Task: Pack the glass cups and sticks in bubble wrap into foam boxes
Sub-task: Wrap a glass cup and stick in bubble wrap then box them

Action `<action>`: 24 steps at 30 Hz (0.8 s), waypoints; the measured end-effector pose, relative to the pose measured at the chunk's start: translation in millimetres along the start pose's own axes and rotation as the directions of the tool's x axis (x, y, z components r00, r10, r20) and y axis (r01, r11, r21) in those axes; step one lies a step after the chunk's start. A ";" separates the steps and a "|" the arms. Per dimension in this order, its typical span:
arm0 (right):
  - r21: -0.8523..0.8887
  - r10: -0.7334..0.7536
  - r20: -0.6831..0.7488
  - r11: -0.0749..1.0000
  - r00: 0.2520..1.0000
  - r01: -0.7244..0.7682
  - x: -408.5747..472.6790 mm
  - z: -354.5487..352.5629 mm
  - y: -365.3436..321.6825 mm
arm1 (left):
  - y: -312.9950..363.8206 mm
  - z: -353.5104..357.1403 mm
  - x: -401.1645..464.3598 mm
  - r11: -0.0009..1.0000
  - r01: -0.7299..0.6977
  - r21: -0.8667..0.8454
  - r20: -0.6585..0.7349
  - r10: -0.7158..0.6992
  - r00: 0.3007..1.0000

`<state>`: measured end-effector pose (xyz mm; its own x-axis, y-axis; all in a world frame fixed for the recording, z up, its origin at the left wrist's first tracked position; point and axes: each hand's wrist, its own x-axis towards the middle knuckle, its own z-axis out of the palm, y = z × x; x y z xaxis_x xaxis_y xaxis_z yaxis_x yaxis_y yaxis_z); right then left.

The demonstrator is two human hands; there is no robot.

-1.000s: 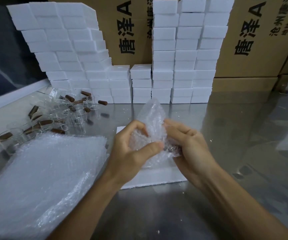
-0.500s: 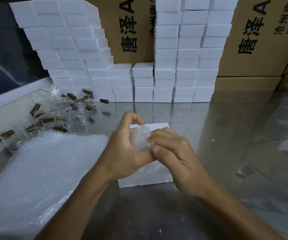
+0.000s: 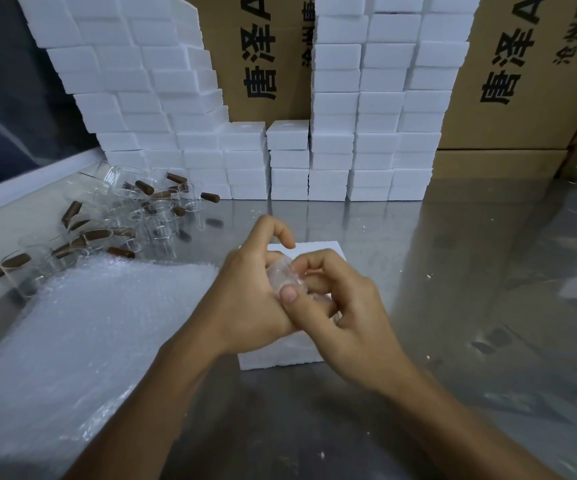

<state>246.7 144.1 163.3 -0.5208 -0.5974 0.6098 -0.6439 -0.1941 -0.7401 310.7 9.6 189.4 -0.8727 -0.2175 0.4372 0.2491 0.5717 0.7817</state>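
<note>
On the far left, the bubble wrap (image 3: 72,341) lies in a flat pile on the shiny table (image 3: 470,306), and its near edge is cut off by the picture. Behind it sit the cups (image 3: 148,216), clear and hard to tell apart, with brown sticks (image 3: 143,186) in and among them.

In the middle, the left hand (image 3: 245,296) and the right hand (image 3: 353,317) meet over an open foam box (image 3: 280,355). Both curl round a small wrapped bundle (image 3: 282,277) held just above the box. The left fingers bend over its top and the right thumb presses on its front. The bundle looks clear and crinkly (what is inside it cannot be seen). The hands hide most of the box.

At the back stand tall stacks (image 3: 377,109) of white foam boxes. Behind them are brown cartons (image 3: 522,64) with big black writing, "唐泽" and a letter "A". The smaller writing is too blurry to read.
</note>
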 end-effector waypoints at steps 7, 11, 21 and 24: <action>0.008 -0.058 0.078 0.998 0.995 0.058 2.4 3.8 0.0 | -1.5 -1.6 -0.8 0.999 -0.022 0.025 0.003 0.022 1.000; 0.000 -0.081 0.100 0.997 0.992 0.081 6.1 1.8 -2.1 | -0.7 0.1 -2.1 1.000 -0.011 0.024 0.026 0.011 1.000; -0.067 -0.068 0.074 0.995 0.995 0.073 2.4 -11.3 0.2 | -4.0 4.0 1.3 0.951 0.127 -0.281 -0.107 -0.162 0.981; -0.224 -0.142 0.071 0.962 0.987 0.155 5.5 -20.4 7.5 | -4.2 2.8 2.6 0.893 0.256 -0.370 -0.163 -0.334 0.928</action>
<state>227.5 155.3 166.8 -0.3829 -0.6172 0.6874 -0.8259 -0.1047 -0.5540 306.1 8.9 186.0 -0.8247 -0.5220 0.2176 0.1544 0.1623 0.9746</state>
